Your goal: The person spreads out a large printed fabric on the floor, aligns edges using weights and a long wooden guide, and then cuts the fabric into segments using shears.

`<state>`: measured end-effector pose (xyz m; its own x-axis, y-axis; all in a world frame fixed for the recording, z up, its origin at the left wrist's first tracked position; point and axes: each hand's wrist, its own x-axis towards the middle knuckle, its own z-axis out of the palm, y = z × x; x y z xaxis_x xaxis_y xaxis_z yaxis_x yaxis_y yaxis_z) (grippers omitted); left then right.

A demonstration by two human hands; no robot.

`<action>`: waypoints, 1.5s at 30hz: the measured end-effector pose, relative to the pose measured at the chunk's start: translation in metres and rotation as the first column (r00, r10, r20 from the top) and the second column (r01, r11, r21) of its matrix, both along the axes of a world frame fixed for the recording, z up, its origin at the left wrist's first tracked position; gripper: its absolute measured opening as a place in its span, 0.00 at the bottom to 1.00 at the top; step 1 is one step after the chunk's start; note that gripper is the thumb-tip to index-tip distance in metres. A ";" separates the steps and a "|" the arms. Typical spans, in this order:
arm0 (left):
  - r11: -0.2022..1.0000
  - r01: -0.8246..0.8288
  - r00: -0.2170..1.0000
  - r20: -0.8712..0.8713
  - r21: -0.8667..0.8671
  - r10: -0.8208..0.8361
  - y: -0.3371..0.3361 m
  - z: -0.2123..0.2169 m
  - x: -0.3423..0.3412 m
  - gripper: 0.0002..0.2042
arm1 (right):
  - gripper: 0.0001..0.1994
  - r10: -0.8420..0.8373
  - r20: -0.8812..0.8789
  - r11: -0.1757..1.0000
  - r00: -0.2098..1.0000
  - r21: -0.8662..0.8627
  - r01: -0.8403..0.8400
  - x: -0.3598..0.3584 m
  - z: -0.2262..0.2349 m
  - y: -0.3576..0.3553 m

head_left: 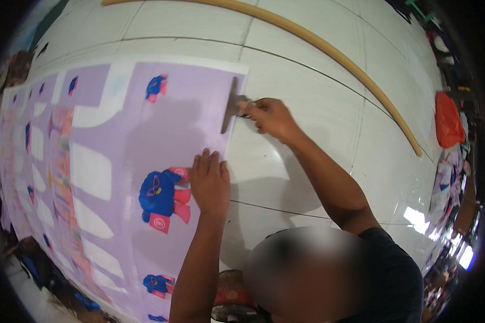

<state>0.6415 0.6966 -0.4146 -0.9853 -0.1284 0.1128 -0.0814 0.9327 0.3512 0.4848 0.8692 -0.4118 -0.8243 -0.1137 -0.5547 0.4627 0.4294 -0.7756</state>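
A large lilac printed sheet (161, 129), with white shapes and blue-and-pink cartoon figures, is spread over the left side. Near its right edge my left hand (209, 175) lies palm down, fingers stretched out, beside a large blue cartoon figure. My right hand (272, 116) grips the short handle of a T-shaped tool with a long dark blade (231, 102). That blade runs roughly along the sheet's right edge, near the upper right corner. Whether it presses on the sheet or hovers just above, I cannot tell.
White floor tiles (302, 97) extend beyond the sheet. A long yellowish pole (328, 46) curves across the upper right. An orange-red bag (448, 119) and assorted clutter line the right side. At the bottom stands a red and dark round object (233, 290), partly hidden.
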 end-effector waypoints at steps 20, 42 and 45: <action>0.732 -0.656 0.623 0.415 -0.185 0.664 -0.258 0.162 0.511 0.16 | 0.09 0.568 -0.555 0.789 0.607 0.157 -0.594 0.140 0.017 -0.072; 0.760 -0.650 0.744 0.188 -0.019 0.641 -0.159 -0.007 0.641 0.24 | 0.21 0.823 -0.404 0.120 -0.399 0.811 -0.573 0.307 0.016 -0.142; 0.764 -0.645 0.757 0.149 0.019 0.636 -0.163 -0.002 0.637 0.23 | 0.19 0.849 -0.357 0.061 -0.390 0.798 -0.599 0.302 0.022 -0.150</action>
